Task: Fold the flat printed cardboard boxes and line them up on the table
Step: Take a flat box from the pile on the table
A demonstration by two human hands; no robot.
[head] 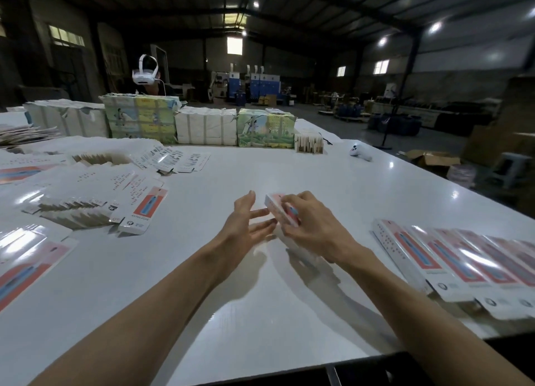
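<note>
**On a glossy tabletop, one light box in hand**

A dim warehouse lay behind a wide white tabletop point(260, 298), glossy enough to mirror the ceiling lamps. Above its middle the right hand point(315, 226) held a box point(275, 203) in a curled grip. Its fingers wrapped over the printed pink-and-blue face, and the thumb was hidden beneath. The left hand point(246, 226) was spread, fingers straight, with the tips at the box's near long side. Whether they touched it, the blur left unclear.

The box looked like thin coated card: very light, stiff along its panels, weak at its scored creases and open flaps. The laminate sheen suggested a slick skin, so a pinch on the faces alone could slide. The better hold was probably across the long edges, where two walls meet and resist crushing, which would leave the end flaps free to tuck. Pressing the middle of a broad face would likely bow it.

To the right, a row point(463, 261) of boxes lay side by side with edges touching, each long, slim and shiny. To the left, blanks point(115, 194) were fanned in overlapping heaps, showing white backs with small print and jutting tabs. Along the far edge stood strapped bundles point(202, 124), some plain white, some printed with green and yellow pictures. A white controller point(359, 152) lay apart from them near the right edge. Behind the bundles a person point(152, 88) wore a white headset point(144, 77).
</note>
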